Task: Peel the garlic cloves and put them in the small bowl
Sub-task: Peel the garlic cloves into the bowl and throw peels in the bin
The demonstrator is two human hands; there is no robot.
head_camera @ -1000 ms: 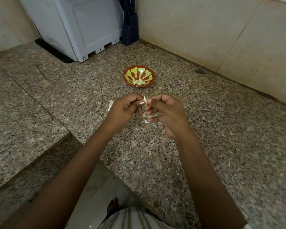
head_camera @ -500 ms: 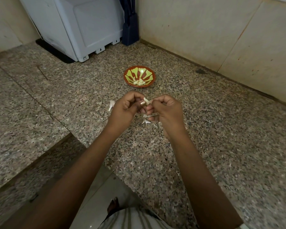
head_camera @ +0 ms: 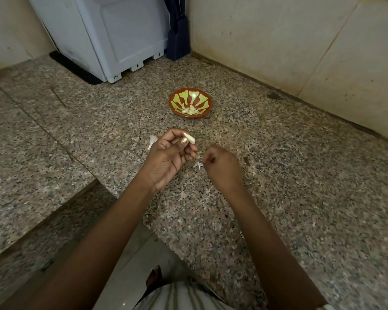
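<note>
Pale and bare of skin, a garlic clove was pinched between the thumb and fingertips of the left hand, on the near side of the small bowl. More peeled cloves lay heaped in that bowl's bottom. The right hand, also nearer than the bowl and just beside the left hand, had its fingers curled tightly inward; whether they nipped anything could not be told. Scraps of garlic skin lay on the granite counter, near and to the left of the bowl. Well beyond the bowl stood a white appliance.
</note>
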